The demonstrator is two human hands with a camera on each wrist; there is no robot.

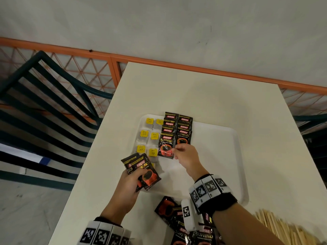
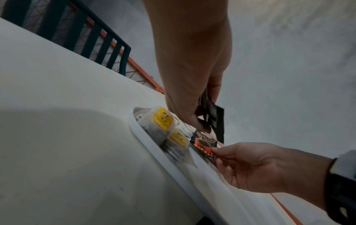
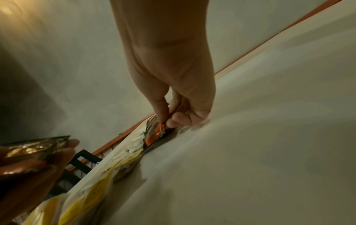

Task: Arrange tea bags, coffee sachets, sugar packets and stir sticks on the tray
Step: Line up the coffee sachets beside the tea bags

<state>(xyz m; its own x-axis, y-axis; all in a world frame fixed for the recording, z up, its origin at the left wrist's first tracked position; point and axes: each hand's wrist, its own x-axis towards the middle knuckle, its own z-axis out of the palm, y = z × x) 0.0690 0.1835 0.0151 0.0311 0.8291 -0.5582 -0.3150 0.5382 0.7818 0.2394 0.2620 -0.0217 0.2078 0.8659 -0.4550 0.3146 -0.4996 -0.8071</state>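
Observation:
A white tray lies on the table. Tea bags with yellow tags fill its left side in two columns. To their right lie two overlapping columns of black coffee sachets. My right hand pinches the right edge of the nearest sachet in the left column, seen also as the sachet under my fingertips. My left hand grips two more coffee sachets above the tray's near left corner; these held sachets stick out edge-on in the left wrist view.
More loose coffee sachets lie on the table in front of the tray. A heap of wooden stir sticks sits at the near right. A dark slatted chair stands left of the table, with an orange railing behind.

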